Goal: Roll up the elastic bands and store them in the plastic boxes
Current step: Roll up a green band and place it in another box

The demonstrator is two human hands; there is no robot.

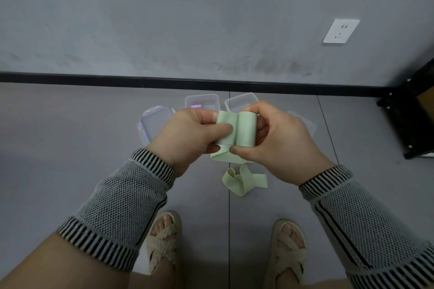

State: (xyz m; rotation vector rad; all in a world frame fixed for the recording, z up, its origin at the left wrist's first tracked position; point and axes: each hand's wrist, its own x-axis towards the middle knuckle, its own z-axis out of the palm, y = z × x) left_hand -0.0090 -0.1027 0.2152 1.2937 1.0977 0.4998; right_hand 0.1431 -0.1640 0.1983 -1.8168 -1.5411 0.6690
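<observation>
Above grey floor (70,148), green elastic band (237,131) pinched between both hands (237,150).

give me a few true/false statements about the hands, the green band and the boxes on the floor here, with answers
1. Both hands hold the green band. True: the left hand and right hand grip it.
2. The band is fully rolled. False: a loose tail hangs down.
3. One clear box holds something purple. True.
4. The box beside it has its lid on. False: it stands open.
5. The wall socket has a plug in it. False: nothing is plugged in.
</observation>
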